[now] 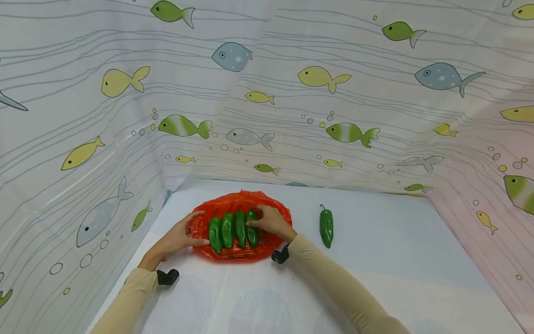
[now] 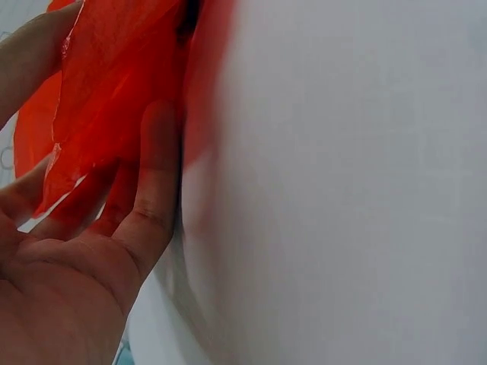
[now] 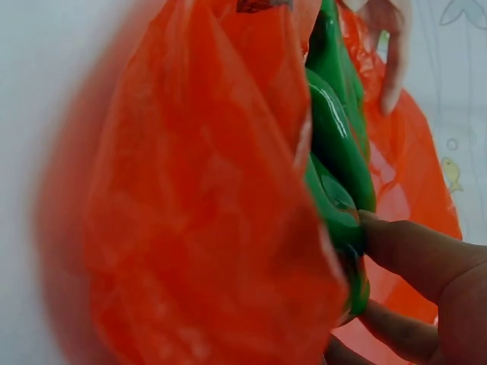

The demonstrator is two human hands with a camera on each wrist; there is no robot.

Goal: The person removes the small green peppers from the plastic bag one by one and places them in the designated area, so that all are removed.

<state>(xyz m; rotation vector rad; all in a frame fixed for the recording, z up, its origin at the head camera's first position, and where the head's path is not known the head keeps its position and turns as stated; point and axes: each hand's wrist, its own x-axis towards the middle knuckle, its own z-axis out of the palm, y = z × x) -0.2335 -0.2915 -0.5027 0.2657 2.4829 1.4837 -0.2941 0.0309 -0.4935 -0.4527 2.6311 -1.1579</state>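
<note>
A red plastic bag point(image 1: 238, 255) lies spread open on the table, several green peppers point(image 1: 227, 230) lined up side by side in it. My right hand point(image 1: 273, 221) reaches over the bag's right side and pinches the rightmost pepper point(image 1: 252, 236) near its stem end. In the right wrist view, thumb and a finger press on that pepper point(image 3: 338, 220); the bag wall hides its lower part. At the bag's left side, my left hand point(image 1: 179, 239) has its thumb along the inner edge. Its fingers point(image 2: 156, 182) touch the translucent plastic, loosely spread.
One more green pepper point(image 1: 327, 227) lies alone on the white table point(image 1: 375, 241), right of the bag. Fish-patterned sheets point(image 1: 292, 116) rise behind and on both sides. Black wrist mounts point(image 1: 168, 277) sit under both wrists.
</note>
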